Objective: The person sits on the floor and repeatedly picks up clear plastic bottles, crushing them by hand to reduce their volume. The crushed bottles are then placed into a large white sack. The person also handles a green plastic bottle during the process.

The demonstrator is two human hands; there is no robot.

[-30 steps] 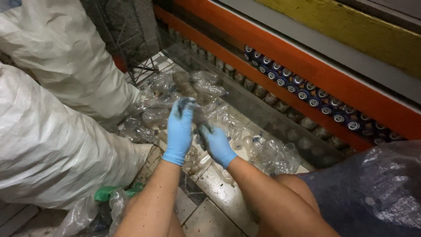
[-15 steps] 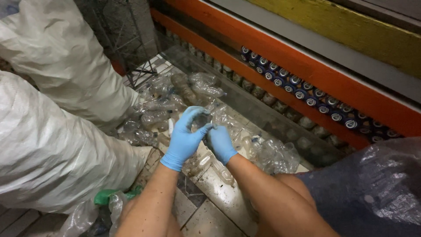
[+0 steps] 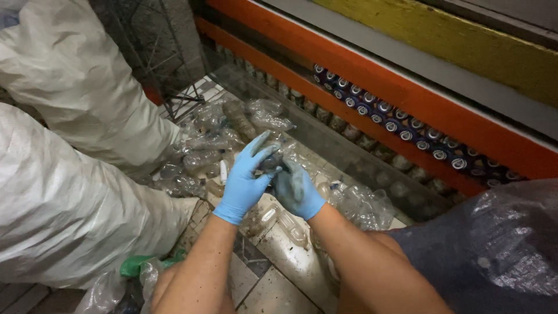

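Thin, matt blue rubber gloves are worn on the left hand and right hand. Crinkled glossy clear plastic bottles are piled beside coarse woven white sacks.

Tight spot. Left side blocked by two big white sacks, bulging right up to the bottle pile. Far side walled by the orange rail with a can row under it. Right near corner taken by a dark plastic bag. Only open floor is the tiled strip near, between the forearms; both hands sit over the clutter.
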